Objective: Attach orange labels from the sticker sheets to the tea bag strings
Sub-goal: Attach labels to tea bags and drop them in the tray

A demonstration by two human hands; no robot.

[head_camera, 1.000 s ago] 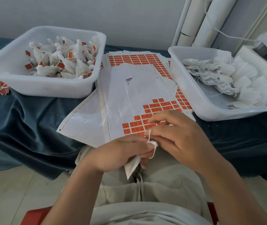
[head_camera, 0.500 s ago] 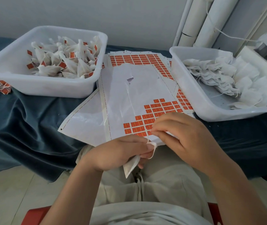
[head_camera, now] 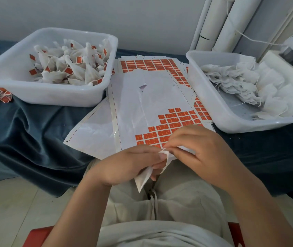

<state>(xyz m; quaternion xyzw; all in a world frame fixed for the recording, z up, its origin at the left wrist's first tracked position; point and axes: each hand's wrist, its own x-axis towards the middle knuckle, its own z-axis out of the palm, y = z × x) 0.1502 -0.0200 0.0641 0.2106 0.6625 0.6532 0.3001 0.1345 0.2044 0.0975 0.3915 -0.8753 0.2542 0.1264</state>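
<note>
Seated at a cloth-draped bench (head_camera: 26,132), gripping one white tea bag (head_camera: 144,178) in the left hand (head_camera: 128,164), fingers (head_camera: 151,156) curled round its upper part so the lower corner hangs free over the lap. Meeting it from the other side with the right hand (head_camera: 202,149), fingertips (head_camera: 173,146) pinched together on the bag's top, about where the string should start; string itself not plainly made out, and too small to tell whether an orange tag is already between them. Working right at the near edge of the sticker sheet (head_camera: 142,104), probably to keep the remaining orange labels (head_camera: 172,120) within short reach. Flanked by two white tubs: left tub (head_camera: 53,98) heaped with bags already wearing orange tags, right tub (head_camera: 211,104) stocked with plain ones, a layout likely meant to pass work from right to left. Plenty of plain bags waiting, so seemingly far from finished.
</note>
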